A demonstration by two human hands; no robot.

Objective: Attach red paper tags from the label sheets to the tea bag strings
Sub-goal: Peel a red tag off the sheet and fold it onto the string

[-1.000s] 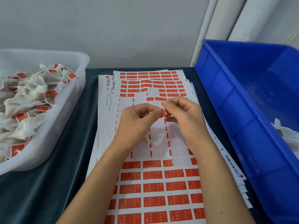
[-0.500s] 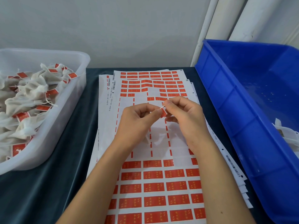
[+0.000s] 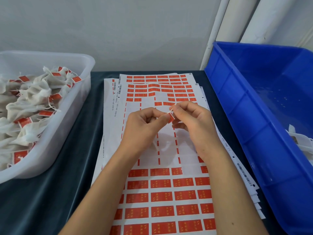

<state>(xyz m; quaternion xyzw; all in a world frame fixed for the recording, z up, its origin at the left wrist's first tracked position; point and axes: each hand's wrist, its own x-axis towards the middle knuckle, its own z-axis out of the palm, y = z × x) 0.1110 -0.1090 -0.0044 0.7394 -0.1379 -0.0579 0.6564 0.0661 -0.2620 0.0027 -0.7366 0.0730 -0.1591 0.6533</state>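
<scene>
Tea bag itself mostly hidden under the hands, only a pale blur below them. Left hand (image 3: 144,126) and right hand (image 3: 191,119) both pinch a small red tag (image 3: 171,118) with white string (image 3: 170,110) poking out, held above the label sheets (image 3: 162,197), centre. Tagged tea bags (image 3: 30,102) fill the clear tub (image 3: 55,146) left; blue bin (image 3: 254,133) right, cut off.

Dark cloth-covered table (image 3: 72,167) bears label sheets (image 3: 162,197), clear tub (image 3: 55,141), blue bin (image 3: 250,126)

Bare forearms (image 3: 105,192), sleeveless, no jewellery.
</scene>
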